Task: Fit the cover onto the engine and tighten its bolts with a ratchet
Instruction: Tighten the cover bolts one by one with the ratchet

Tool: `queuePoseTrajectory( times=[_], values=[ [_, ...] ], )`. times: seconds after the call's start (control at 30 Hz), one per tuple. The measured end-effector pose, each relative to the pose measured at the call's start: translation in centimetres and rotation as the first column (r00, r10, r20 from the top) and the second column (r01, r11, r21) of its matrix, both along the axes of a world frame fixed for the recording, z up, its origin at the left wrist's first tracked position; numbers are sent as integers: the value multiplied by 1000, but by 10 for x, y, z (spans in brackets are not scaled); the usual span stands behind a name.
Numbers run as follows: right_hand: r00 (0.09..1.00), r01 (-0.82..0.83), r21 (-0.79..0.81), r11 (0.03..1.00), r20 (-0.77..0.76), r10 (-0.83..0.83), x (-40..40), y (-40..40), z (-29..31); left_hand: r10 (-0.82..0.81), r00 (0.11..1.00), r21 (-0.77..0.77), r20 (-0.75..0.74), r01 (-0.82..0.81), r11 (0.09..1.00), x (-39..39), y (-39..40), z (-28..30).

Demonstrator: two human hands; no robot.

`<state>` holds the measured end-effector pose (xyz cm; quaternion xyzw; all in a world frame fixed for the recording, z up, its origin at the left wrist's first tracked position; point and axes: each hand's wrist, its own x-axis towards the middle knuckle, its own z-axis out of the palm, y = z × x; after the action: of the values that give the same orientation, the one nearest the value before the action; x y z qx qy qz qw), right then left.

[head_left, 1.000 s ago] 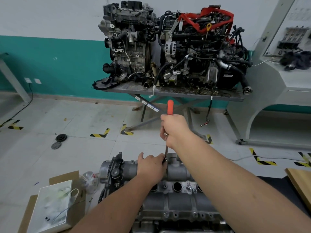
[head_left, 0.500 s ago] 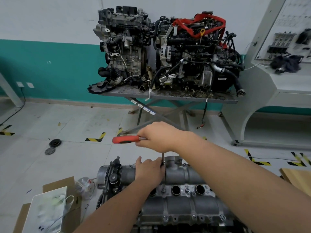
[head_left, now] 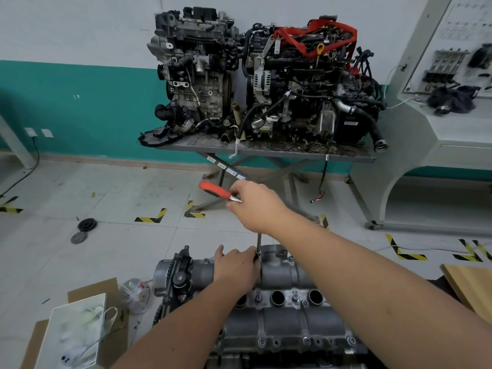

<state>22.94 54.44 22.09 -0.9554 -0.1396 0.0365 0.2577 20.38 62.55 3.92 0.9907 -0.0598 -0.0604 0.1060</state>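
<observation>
Head view: right hand (head_left: 255, 206) clenched round the ratchet (head_left: 226, 194) near its head. Red handle sticks out to the left and slightly away from the person, roughly level; long axis left–right. From under the hand a thin extension (head_left: 258, 242) drops straight down, near vertical, to the far edge of the cover (head_left: 282, 310). Left hand (head_left: 237, 267) rests on the cover's far upper side, fingers curled round the foot of the extension where it meets the socket; the bolt itself is hidden by the fingers.

Cover lies on the engine (head_left: 266, 358) at bottom centre, long axis left–right. Row of round dark holes along its top, several small bolts beside them and along the near flange. Chain and sprocket (head_left: 178, 275) at the left end.

Open carton (head_left: 93, 291) on the floor, lower left; inside it stands a white box (head_left: 72, 339) with a mask-like loop draped over it, contents otherwise unclear. Crumpled clear bag (head_left: 134, 294) just right of the carton.

Counter (head_left: 266, 153) against the far wall carries two complete engines side by side: grey one (head_left: 194, 70) left, black one (head_left: 311, 86) with red parts right. Two dark discs (head_left: 86, 225) on the floor, left. Wooden board (head_left: 471, 283) at the right edge.
</observation>
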Motion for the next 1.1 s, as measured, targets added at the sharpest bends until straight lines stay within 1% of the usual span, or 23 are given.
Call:
queuePoseTrajectory(
  times=[0.03, 0.07, 0.17, 0.23, 0.27, 0.33, 0.37, 0.4, 0.43, 0.5, 0.53, 0.57, 0.6, 0.63, 0.67, 0.7, 0.73, 0.77, 0.8, 0.83, 0.9, 1.0, 1.1],
  values=[
    [998, -55, -36, 998, 31, 56, -2, -3, 1, -2, 1000, 1, -3, 2, 1000, 0, 0, 0],
    [995, -99, -37, 994, 24, 100, -3, -6, 1, -4, 1000, 3, -7, 4, 1000, 1, 0, 0],
    [979, -174, 89, 981, -94, 182, -2, -15, 1, -10, 1000, 15, -18, 10, 1000, 1, 0, 1],
    [960, -228, 136, 964, -132, 246, 0, -19, 2, -17, 1000, 25, -25, 18, 1000, 0, -1, 3],
    [947, -277, 114, 954, -137, 291, 1, -20, 3, -21, 999, 33, -31, 22, 999, 1, -1, 4],
    [915, -387, -9, 922, -128, 383, 1, -17, 3, -30, 998, 53, -53, 33, 998, 2, -2, 7],
    [906, -416, -58, 908, -112, 408, 1, -15, 2, -31, 998, 63, -63, 35, 997, 1, -2, 10],
    [911, -408, -66, 911, -94, 401, 2, -13, 1, -28, 997, 65, -78, 33, 997, 1, -2, 12],
    [928, -366, -25, 930, -85, 363, 4, -13, 1, -21, 995, 58, -95, 27, 998, 0, -1, 14],
    [955, -238, 162, 958, -143, 261, 7, -16, 0, 4, 994, -10, -112, -5, 1000, -2, -2, 17],
    [947, -180, 270, 946, -213, 241, 8, -19, 0, 35, 993, -100, -110, -46, 994, -5, -1, 20],
    [924, -133, 363, 922, -291, 248, 8, -22, -1, 83, 990, -242, -112, -108, 964, -9, -1, 25],
    [894, -94, 448, 889, -355, 273, 9, -24, -3, 140, 982, -433, -125, -181, 883, -15, 1, 31],
    [862, -55, 530, 846, -403, 308, 8, -26, -5, 186, 969, -647, -163, -248, 721, -23, 4, 41],
    [828, -6, 606, 796, -443, 344, 8, -27, -8, 204, 956, -824, -209, -285, 491, -32, 5, 50],
    [794, 53, 665, 745, -481, 372, 9, -28, -11, 208, 950, -924, -234, -284, 257, -41, 5, 61],
    [763, 120, 707, 697, -515, 391, 10, -29, -14, 221, 946, -962, -237, -261, 85, -50, 4, 72],
    [736, 183, 733, 655, -544, 403, 11, -31, -16, 233, 942, -970, -240, -241, -27, -55, 2, 82],
    [711, 235, 750, 618, -566, 417, 12, -33, -18, 238, 938, -967, -253, -235, -103, -57, -2, 93],
    [686, 275, 761, 588, -584, 435, 13, -34, -20, 246, 928, -957, -279, -247, -155, -58, -7, 103],
    [643, 316, 761, 567, -611, 461, 14, -36, -22, 295, 881, -923, -371, -314, -223, -52, -16, 121],
    [609, 303, 728, 614, -644, 463, 14, -38, -21, 355, 797, -867, -488, -399, -297, -44, -25, 137],
    [581, 301, 696, 652, -676, 453, 12, -41, -18, 405, 746, -843, -528, -402, -359, -43, -33, 141]
  ],
)
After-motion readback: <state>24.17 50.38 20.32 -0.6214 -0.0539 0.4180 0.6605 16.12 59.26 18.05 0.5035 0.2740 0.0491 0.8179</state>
